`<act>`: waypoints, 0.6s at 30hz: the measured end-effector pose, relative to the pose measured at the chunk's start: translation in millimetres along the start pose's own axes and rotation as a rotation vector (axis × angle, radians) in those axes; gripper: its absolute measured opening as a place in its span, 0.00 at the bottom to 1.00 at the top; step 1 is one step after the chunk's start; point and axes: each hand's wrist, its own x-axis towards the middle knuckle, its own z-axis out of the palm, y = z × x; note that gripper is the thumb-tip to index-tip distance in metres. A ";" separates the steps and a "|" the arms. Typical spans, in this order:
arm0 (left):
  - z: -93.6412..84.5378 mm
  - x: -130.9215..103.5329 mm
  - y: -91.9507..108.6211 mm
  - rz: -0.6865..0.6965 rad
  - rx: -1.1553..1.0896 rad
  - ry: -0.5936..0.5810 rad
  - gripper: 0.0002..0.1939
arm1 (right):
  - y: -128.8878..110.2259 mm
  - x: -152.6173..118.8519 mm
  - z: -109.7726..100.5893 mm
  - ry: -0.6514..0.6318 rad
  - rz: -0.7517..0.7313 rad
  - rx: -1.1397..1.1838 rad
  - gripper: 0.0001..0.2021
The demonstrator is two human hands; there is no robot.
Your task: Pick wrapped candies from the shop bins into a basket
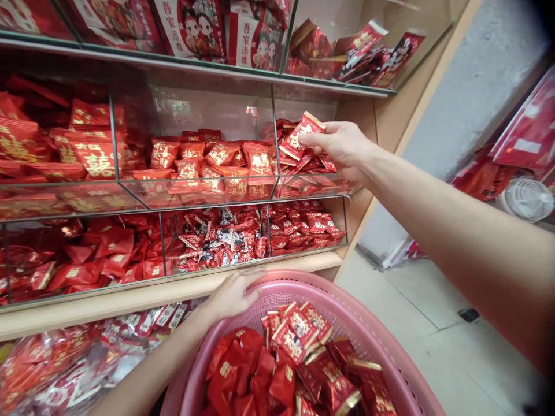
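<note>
My right hand (342, 147) pinches a red packet with gold edges (301, 136) between thumb and fingers, just above similar packets in the right compartment of the middle shelf. Below, my left hand (234, 293) rests on the far left rim of a pink plastic basket (359, 312), fingers curled over the edge. Inside the basket are several red wrapped sweets (236, 367) at the left, gold-edged packets (299, 332) at the top and darker red ones (332, 381) at the right.
Glass-fronted shelves (195, 199) hold red packets in divided compartments. Larger boxes (191, 29) stand on the top shelf. Plastic-wrapped bags (56, 370) lie under the wooden ledge (130, 300). At the right are a grey wall, a white fan-like object (526, 199) and tiled floor (451, 352).
</note>
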 end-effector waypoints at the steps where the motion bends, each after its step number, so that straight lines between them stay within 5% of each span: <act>1: -0.1 -0.1 -0.1 0.000 -0.001 0.003 0.24 | -1.0 0.1 -0.3 -0.012 -0.001 0.007 0.05; 7: -0.7 -1.5 0.7 -0.002 0.001 0.009 0.23 | -19.8 -13.5 -7.1 -0.043 0.003 0.113 0.05; 11: -0.7 -0.6 1.0 0.000 -0.007 0.010 0.24 | -22.5 -59.1 -26.5 -0.118 0.028 0.236 0.03; 13: -0.4 -0.1 0.3 0.008 -0.016 0.012 0.24 | -5.5 -93.7 -37.9 -0.186 0.100 0.266 0.05; 18: 0.4 0.0 -0.4 0.001 -0.025 0.019 0.23 | 84.5 -184.6 -46.8 -0.375 0.608 0.187 0.16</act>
